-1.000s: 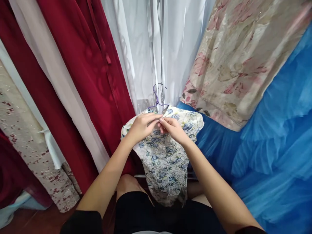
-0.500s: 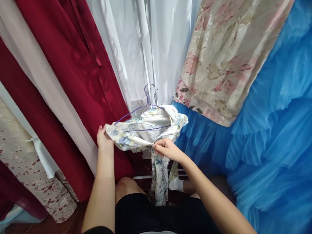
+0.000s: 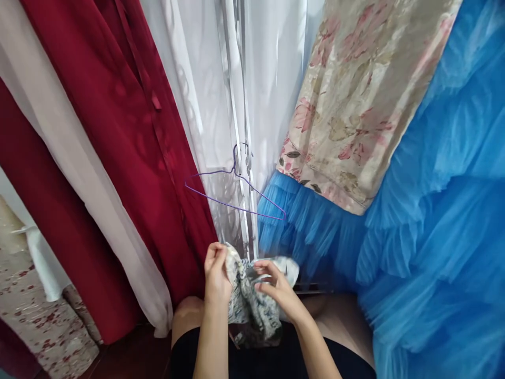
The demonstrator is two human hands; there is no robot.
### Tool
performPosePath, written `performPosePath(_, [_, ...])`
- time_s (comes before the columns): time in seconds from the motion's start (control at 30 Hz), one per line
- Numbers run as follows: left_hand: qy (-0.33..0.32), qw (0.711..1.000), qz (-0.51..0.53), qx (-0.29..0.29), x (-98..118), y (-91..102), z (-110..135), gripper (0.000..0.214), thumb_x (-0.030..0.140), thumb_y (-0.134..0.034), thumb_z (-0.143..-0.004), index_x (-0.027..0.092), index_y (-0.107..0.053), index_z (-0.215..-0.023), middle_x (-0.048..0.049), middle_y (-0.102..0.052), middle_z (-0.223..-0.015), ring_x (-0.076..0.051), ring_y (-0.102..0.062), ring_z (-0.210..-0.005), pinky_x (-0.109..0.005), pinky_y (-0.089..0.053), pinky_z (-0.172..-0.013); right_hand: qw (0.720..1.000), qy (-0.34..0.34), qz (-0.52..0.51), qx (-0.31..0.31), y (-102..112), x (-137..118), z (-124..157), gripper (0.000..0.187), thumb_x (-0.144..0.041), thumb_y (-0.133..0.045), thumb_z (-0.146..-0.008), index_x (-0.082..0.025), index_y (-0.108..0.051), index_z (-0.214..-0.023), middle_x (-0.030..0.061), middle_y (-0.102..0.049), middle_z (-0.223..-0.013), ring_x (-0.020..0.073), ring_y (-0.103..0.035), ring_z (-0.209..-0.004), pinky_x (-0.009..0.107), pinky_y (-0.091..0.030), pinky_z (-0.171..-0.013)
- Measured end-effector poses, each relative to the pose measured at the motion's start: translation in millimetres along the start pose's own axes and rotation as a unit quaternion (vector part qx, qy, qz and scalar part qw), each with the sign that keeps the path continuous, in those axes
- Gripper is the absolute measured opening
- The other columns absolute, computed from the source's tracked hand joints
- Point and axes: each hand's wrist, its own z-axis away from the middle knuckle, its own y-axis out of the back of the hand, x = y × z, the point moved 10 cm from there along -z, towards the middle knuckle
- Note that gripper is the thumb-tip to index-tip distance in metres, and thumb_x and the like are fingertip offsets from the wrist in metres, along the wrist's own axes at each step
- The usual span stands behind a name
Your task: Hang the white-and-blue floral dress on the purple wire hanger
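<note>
A white garment with a blue floral print (image 3: 254,310) is bunched low in front of me, over my lap. My left hand (image 3: 216,268) pinches its upper left edge between thumb and fingers. Over the garment's right side, my right hand (image 3: 278,289) has thumb and fingers apart; whether its fingertips touch the cloth is unclear. Above both hands a purple wire hanger (image 3: 236,209) hangs bare by its hook. Part of the cloth on the right is smeared by motion.
Long red cloths (image 3: 158,158) and a pale cloth (image 3: 79,131) hang at left. White fabric (image 3: 205,79) hangs behind the hanger. To the right hang a beige floral garment (image 3: 347,105) and blue ruffled tulle (image 3: 430,221). My legs are folded beneath my hands.
The floral garment has come off the purple hanger and moved down to my lap. Both hands moved down, the left also rightwards; the right hand's pinch has opened.
</note>
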Motion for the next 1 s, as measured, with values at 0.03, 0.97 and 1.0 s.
performPosePath(0.03, [0.003,1.000,-0.025,-0.017,0.5,-16.5,8.1,0.019,0.030,-0.079,-0.079,0.021,-0.062,-0.082,0.0029,-0.066,-0.076,-0.010,-0.062,-0.066,-0.018,-0.049,-0.062,0.998,-0.001,-0.009,-0.065,-17.0,-8.8,3.5,0.039,-0.023,-0.081,-0.067,-0.022,-0.069,-0.105,0.0038,-0.069,-0.105,0.0214,-0.062,-0.100,0.029,-0.049,-0.084])
performPosePath(0.97, [0.077,0.838,-0.290,-0.456,-50.7,-115.7,126.9,0.053,0.039,-0.081,-0.076,0.021,-0.068,-0.124,-0.0092,-0.067,-0.129,-0.028,-0.060,-0.119,-0.039,-0.044,-0.106,0.967,-0.162,-0.019,-0.196,37.7,-92.5,48.4,0.043,-0.053,-0.084,-0.070,-0.012,-0.074,-0.079,0.0042,-0.066,-0.068,0.0125,-0.056,-0.057,0.023,-0.047,-0.056])
performPosePath(1.0, [0.098,0.823,-0.288,-0.480,-54.8,-117.5,133.8,0.042,0.042,-0.079,-0.078,0.019,-0.074,-0.112,-0.0074,-0.073,-0.115,-0.026,-0.065,-0.107,-0.036,-0.049,-0.099,0.961,-0.170,-0.021,-0.218,33.8,-89.9,54.2,0.043,-0.053,-0.083,-0.072,-0.012,-0.074,-0.081,0.0045,-0.067,-0.070,0.0129,-0.058,-0.059,0.024,-0.048,-0.058])
